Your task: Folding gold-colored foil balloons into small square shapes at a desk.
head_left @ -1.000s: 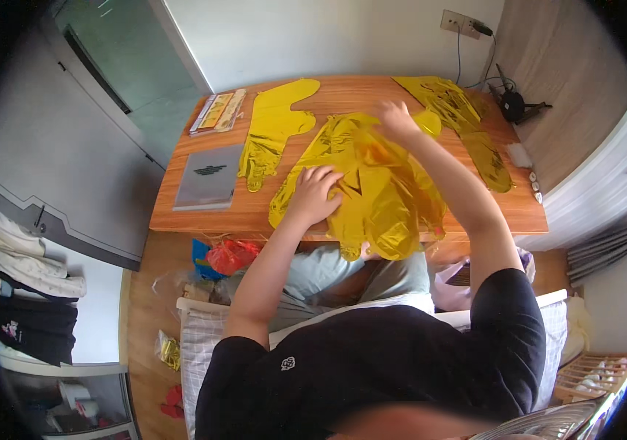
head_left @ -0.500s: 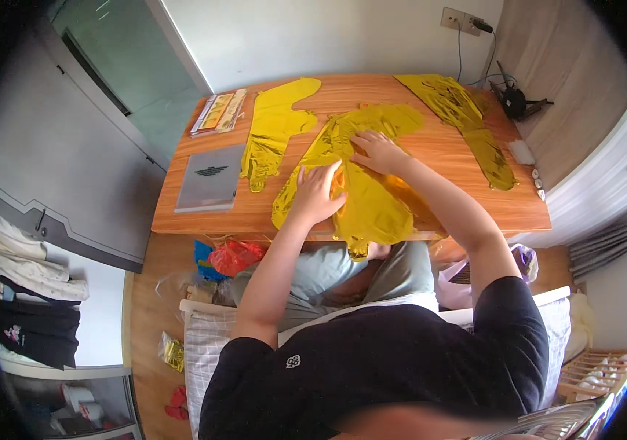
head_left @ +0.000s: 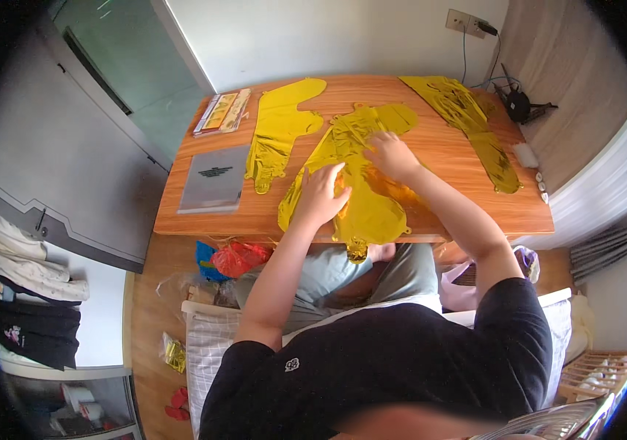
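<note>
- Gold foil balloon (head_left: 361, 198) lies flat mid-frame on the wooden table (head_left: 445, 198); lower tip hangs over the near edge.
- Long axis: upper right to lower left, roughly from the lobe at top centre to the tip at the table edge.
- Left hand (head_left: 321, 194): fingers spread, palm pressed flat on the foil's left side.
- Right hand (head_left: 390, 155): on the foil's upper-right part, fingers bent down on it; pinch or plain press, cannot tell.
- Both hands touch it; foil runs between and below them, the left nearer the overhanging tip.
- Other gold foil pieces: upper centre-left (head_left: 280, 128) and upper right (head_left: 467, 117). Grey book (head_left: 214, 180) at left.
</note>
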{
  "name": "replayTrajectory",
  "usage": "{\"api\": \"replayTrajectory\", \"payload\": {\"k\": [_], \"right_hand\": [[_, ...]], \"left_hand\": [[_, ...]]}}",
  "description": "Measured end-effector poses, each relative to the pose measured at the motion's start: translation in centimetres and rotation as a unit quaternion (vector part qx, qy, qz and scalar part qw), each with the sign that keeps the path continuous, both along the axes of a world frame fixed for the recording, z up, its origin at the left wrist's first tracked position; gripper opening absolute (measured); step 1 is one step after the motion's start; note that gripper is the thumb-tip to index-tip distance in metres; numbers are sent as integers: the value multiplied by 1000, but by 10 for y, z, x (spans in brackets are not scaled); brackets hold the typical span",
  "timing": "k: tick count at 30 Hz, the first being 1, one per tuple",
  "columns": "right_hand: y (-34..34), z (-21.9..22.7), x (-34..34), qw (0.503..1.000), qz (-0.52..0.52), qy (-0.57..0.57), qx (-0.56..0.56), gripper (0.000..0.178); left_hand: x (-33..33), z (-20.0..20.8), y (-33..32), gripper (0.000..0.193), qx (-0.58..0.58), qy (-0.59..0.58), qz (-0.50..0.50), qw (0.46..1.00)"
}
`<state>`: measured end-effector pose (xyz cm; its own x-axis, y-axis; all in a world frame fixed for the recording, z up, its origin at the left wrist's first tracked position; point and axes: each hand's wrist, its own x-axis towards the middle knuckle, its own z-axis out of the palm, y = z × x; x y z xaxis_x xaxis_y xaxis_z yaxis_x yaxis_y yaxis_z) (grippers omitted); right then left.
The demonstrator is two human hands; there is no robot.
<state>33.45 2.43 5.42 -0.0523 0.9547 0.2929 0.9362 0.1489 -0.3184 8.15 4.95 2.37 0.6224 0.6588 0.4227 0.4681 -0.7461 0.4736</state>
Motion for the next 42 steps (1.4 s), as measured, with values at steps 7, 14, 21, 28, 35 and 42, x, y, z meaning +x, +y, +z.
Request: {"api": "replayTrajectory", "payload": {"k": [7,14,21,28,35,42], "right_hand": [[-59,-1,20,999,-29,-38,10,30],[-65,-8,21,999,-22,-13,43,36],[-69,-12,21,999,-19,-7,43,39],[-64,-7,15,999,-5,-12,51,40],[-72,-9,26,999,-19,-7,40,39],[-55,-10,22,999,10,48,16,32]], "left_hand": [[1,-4,2,53,24,27,-7,999],[0,-9,6,52,50,78,-16,996],[4,42,1,75,-61,297,-97,948],[-11,15,51,73,-225,-77,-139,961],[-35,38,49,37,-522,-601,-85,599],[-125,28,7,25,-222,-470,25,854]]}}
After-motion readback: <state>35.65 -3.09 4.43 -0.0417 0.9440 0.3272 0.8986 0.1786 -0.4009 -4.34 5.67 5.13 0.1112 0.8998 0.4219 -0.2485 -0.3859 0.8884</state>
